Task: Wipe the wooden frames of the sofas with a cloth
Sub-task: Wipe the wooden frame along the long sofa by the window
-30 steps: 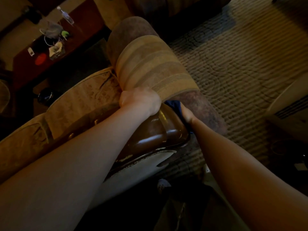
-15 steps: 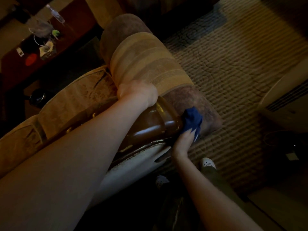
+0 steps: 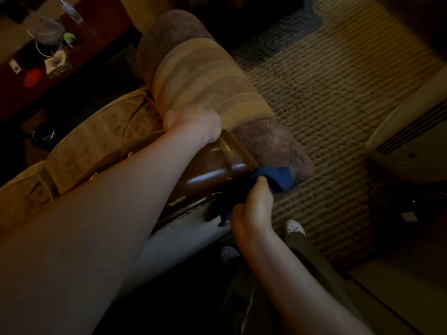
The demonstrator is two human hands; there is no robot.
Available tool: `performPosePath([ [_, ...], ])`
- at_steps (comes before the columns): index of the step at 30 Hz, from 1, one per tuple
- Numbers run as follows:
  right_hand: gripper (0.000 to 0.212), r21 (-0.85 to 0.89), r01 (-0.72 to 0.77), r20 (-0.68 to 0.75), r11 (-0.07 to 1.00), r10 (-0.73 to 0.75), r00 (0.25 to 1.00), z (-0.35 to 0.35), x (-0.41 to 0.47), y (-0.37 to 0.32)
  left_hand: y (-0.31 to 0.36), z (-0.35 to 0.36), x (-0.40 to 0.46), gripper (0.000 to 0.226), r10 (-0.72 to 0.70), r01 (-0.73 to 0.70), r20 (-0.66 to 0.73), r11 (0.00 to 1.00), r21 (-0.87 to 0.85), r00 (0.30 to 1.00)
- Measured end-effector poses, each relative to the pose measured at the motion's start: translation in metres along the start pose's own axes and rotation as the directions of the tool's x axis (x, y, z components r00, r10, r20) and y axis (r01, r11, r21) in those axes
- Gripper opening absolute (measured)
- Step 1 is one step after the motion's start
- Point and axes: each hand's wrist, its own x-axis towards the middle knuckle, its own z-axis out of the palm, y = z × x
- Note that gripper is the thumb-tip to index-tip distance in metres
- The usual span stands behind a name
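A glossy brown wooden frame [image 3: 212,170] runs along the back corner of a sofa. My right hand [image 3: 251,209] grips a blue cloth [image 3: 278,177] and holds it against the frame's outer end, just below the padded armrest [image 3: 198,76]. My left hand [image 3: 193,124] grips the striped fabric cover at the armrest's near end, just above the wood. My left forearm crosses over much of the frame and hides it.
The sofa's beige back cushion [image 3: 101,141] lies to the left. A dark red table [image 3: 36,68] with small items stands at the far left. Patterned carpet [image 3: 326,93] spreads to the right, with a white appliance [image 3: 411,146] at its edge. My white shoes [image 3: 294,227] stand below.
My right hand with the blue cloth came out from behind the armrest and slid down along the frame's outer end. My left hand kept its grip on the cover.
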Motion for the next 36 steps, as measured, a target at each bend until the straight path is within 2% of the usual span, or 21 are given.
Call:
performPosePath([
  [4, 0.027, -0.121, -0.052, -0.105, 0.991, 0.040, 0.994, 0.013, 0.016, -0.021, 0.000, -0.001, 0.000, 0.037, 0.003, -0.003, -0.009, 1.000, -0.007, 1.000],
  [8, 0.040, -0.210, -0.181, -0.191, 0.961, 0.141, 0.971, 0.017, 0.015, -0.035, -0.001, 0.003, 0.003, 0.037, 0.028, -0.028, -0.025, 0.999, -0.020, 0.999],
  [14, 0.018, -0.108, -0.214, -0.076, 0.971, 0.207, 0.975, 0.027, -0.058, -0.036, -0.002, 0.003, 0.003, 0.035, 0.005, -0.011, -0.067, 0.995, -0.103, 0.998],
  [16, 0.032, -0.125, -0.173, -0.039, 0.977, 0.169, 0.985, 0.023, -0.069, -0.041, -0.004, 0.004, 0.003, 0.031, -0.008, -0.031, -0.141, 0.962, -0.273, 0.990],
  [19, 0.039, -0.220, -0.126, 0.025, 0.967, 0.135, 0.990, 0.014, -0.062, -0.048, -0.015, 0.001, 0.001, 0.032, 0.001, -0.162, -0.263, 0.790, -0.591, 0.965],
  [20, 0.039, -0.257, -0.123, 0.007, 0.959, 0.129, 0.992, 0.008, -0.054, -0.048, -0.022, -0.001, -0.003, 0.033, 0.006, -0.212, -0.310, 0.744, -0.634, 0.951],
  [22, 0.032, -0.302, -0.127, -0.063, 0.945, 0.113, 0.992, -0.002, -0.042, -0.041, -0.044, -0.003, -0.018, 0.033, -0.014, -0.284, -0.418, 0.713, -0.641, 0.908],
  [24, 0.022, -0.390, -0.038, -0.015, 0.920, 0.035, 0.999, -0.010, -0.038, -0.024, -0.072, 0.006, -0.038, 0.033, -0.053, -0.337, -0.522, 0.707, -0.622, 0.851],
  [28, 0.014, -0.640, 0.270, 0.187, 0.720, -0.194, 0.963, -0.029, -0.061, 0.016, -0.114, 0.061, -0.077, 0.037, -0.130, -0.329, -0.604, 0.740, -0.587, 0.786],
  [31, 0.006, -0.692, 0.597, 0.501, 0.406, -0.325, 0.802, -0.048, -0.069, 0.024, -0.114, 0.079, -0.075, 0.041, -0.137, -0.283, -0.576, 0.765, -0.578, 0.806],
  [32, 0.013, -0.692, 0.670, 0.582, 0.269, -0.341, 0.738, -0.054, -0.062, 0.022, -0.112, 0.077, -0.071, 0.042, -0.117, -0.286, -0.572, 0.775, -0.564, 0.812],
  [34, 0.033, -0.679, 0.734, 0.686, 0.012, -0.346, 0.640, -0.068, -0.040, 0.017, -0.110, 0.074, -0.069, 0.043, -0.096, -0.293, -0.566, 0.778, -0.555, 0.819],
  [35, 0.038, -0.689, 0.722, 0.693, -0.061, -0.348, 0.631, -0.073, -0.028, 0.014, -0.110, 0.074, -0.067, 0.043, -0.100, -0.293, -0.569, 0.777, -0.557, 0.816],
  [36, 0.040, -0.720, 0.689, 0.667, -0.082, -0.355, 0.655, -0.075, -0.021, 0.012, -0.110, 0.075, -0.066, 0.042, -0.104, -0.291, -0.570, 0.777, -0.558, 0.815],
])
